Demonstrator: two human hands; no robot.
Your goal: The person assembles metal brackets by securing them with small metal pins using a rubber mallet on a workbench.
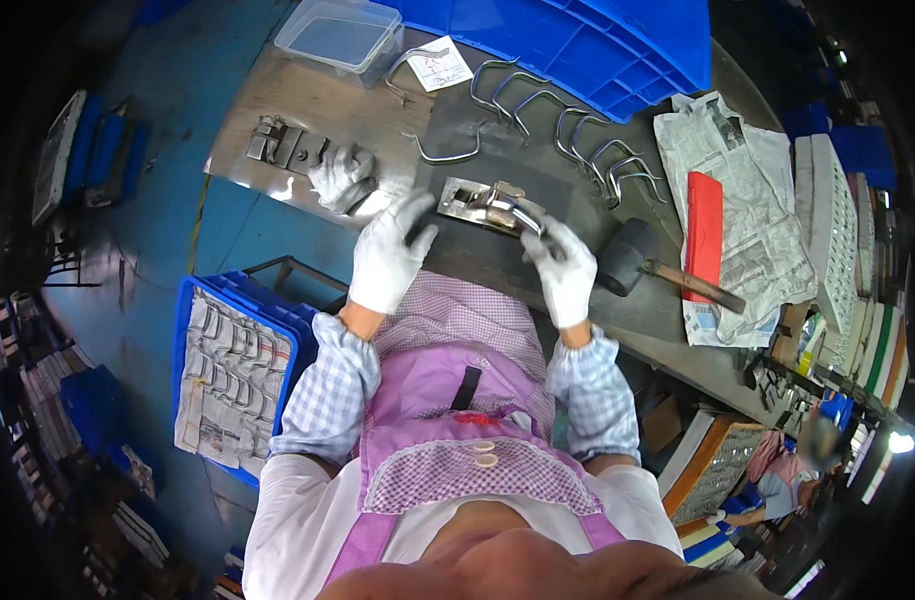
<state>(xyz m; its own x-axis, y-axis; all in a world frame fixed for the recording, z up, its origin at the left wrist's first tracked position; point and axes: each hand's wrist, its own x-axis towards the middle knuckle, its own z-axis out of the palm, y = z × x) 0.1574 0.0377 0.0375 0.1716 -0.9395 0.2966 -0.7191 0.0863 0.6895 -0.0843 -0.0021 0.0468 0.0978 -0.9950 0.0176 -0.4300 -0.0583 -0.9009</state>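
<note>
A steel fixture [468, 200] lies on the dark mat on the bench in front of me. A shiny curved metal handle [521, 214] sits at its right end. My gloved right hand [563, 265] has its fingertips closed on that handle, slightly blurred. My gloved left hand [388, 258] hangs open at the bench's near edge, left of the fixture, thumb and fingers apart, holding nothing. Beyond the fixture lies a loose bent handle [448, 155]; several similar handles [568, 130] rest in a row farther right.
At right are a black-headed mallet [626, 258], a red bar-shaped object [705, 235] and newspaper [768, 200]. Farther left lie a crumpled white glove [343, 178] and a metal block fixture [288, 146]. A clear tub [340, 40] and blue crate [578, 50] stand behind. A blue bin [240, 375] holds handles.
</note>
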